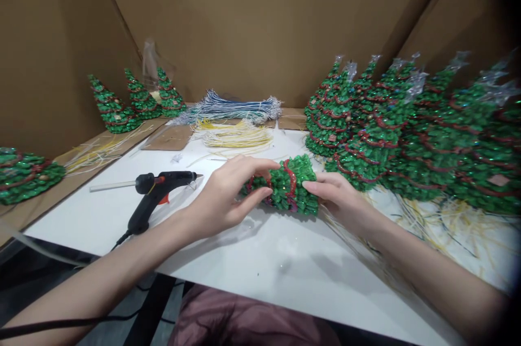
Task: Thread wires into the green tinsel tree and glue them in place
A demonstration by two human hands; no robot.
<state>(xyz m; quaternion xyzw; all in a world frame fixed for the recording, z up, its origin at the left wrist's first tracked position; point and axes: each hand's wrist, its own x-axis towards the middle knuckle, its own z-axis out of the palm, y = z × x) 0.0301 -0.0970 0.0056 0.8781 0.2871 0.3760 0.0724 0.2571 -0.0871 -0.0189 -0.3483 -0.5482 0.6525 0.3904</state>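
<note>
A small green Christmas tree figurine (299, 186) with red garlands lies on its side between my two hands, above the white tabletop. My left hand (232, 191) wraps over its narrower left end, thumb and fingers around it, so the tip is mostly hidden. At the wider base end, my right hand (340, 194) grips with the thumb on the outer edge and the fingers behind. Thin pale wires trail down near the base, below my right hand. To the left of my left hand, a black glue gun (152, 194) rests with a glue stick in its back.
Several finished-looking trees with clear stars (378, 129) crowd the right side. More trees (140, 96) stand at back left, and one tree (26, 175) lies at the left edge. A blue-white wire bundle (240, 107) and a yellow-white wire bundle (232, 134) lie behind. Loose wires (451, 224) spread at right.
</note>
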